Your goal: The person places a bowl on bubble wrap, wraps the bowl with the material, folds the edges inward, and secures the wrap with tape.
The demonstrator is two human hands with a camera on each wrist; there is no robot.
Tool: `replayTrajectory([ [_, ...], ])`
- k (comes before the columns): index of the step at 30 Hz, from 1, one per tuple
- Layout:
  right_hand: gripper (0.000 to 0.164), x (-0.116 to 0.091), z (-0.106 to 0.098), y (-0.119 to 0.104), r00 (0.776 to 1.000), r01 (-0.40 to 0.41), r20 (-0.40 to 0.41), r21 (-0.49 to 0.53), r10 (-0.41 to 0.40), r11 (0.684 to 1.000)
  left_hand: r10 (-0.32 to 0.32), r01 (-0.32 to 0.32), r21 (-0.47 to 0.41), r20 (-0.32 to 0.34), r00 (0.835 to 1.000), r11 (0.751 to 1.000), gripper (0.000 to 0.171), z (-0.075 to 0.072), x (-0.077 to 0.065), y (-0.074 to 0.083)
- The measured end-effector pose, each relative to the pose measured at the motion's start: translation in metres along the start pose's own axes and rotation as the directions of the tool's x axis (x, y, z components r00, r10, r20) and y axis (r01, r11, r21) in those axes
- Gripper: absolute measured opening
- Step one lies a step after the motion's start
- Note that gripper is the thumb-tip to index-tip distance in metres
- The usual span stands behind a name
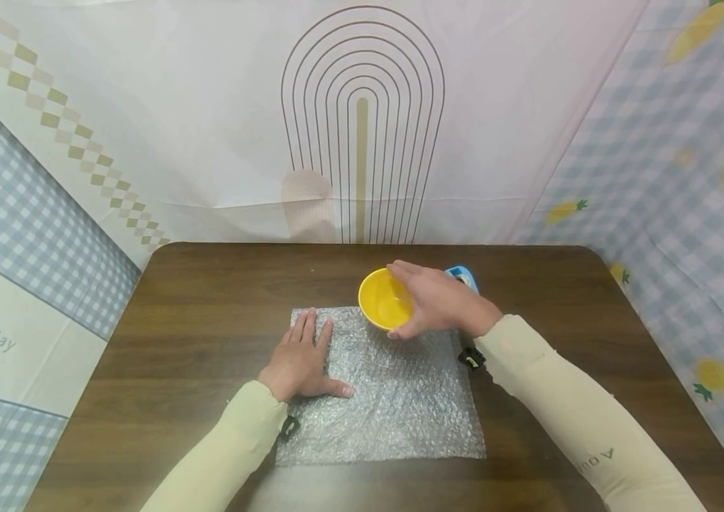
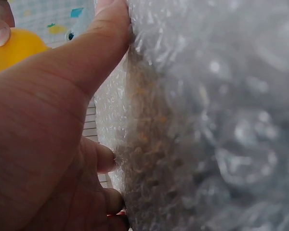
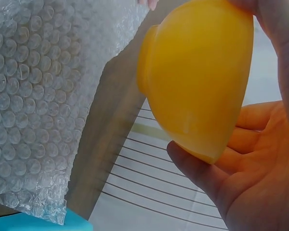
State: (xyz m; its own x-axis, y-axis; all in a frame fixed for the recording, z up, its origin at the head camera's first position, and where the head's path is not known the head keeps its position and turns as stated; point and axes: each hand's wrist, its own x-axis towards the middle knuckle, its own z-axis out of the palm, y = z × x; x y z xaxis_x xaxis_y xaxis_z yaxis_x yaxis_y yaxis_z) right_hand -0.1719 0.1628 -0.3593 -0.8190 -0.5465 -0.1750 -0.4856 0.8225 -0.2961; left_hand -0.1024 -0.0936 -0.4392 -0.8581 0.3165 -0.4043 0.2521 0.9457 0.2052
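A yellow bowl is held tilted over the back of a clear bubble wrap sheet. My right hand grips it by the rim, thumb on one side and fingers on the other. In the right wrist view, the bowl's rounded outside and small foot show. My left hand rests with fingers spread on the left part of the sheet. Up close in the left wrist view, its thumb lies along the bubbly plastic.
Behind my right hand, partly hidden by it, sits a light blue object near the back of the dark wooden table. A patterned cloth hangs behind the table, with checked cloth at the right.
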Motion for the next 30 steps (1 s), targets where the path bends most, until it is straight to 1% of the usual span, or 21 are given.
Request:
replayTrajectory([
  [7, 0.116, -0.002, 0.002, -0.003, 1.0, 0.013, 0.022, 0.014, -0.013, 1.0, -0.003, 0.003, 0.0, -0.007, 1.0, 1.0, 0.129, 0.001, 0.0, 0.0],
  [15, 0.115, -0.005, 0.001, -0.008, 0.998, 0.051, 0.026, -0.015, -0.05, 0.999, -0.002, 0.002, -0.007, -0.006, 1.0, 1.0, 0.129, 0.001, 0.001, 0.0],
  [21, 0.116, -0.007, 0.002, -0.012, 0.998, 0.049, 0.047, -0.014, -0.049, 0.999, -0.007, 0.007, -0.007, -0.002, 1.0, 1.0, 0.128, 0.001, 0.001, 0.0],
  [30, 0.115, -0.01, 0.004, -0.015, 0.995, 0.093, 0.039, -0.033, -0.092, 0.995, -0.008, 0.008, -0.015, -0.005, 1.0, 1.0, 0.129, 0.002, 0.001, 0.0],
])
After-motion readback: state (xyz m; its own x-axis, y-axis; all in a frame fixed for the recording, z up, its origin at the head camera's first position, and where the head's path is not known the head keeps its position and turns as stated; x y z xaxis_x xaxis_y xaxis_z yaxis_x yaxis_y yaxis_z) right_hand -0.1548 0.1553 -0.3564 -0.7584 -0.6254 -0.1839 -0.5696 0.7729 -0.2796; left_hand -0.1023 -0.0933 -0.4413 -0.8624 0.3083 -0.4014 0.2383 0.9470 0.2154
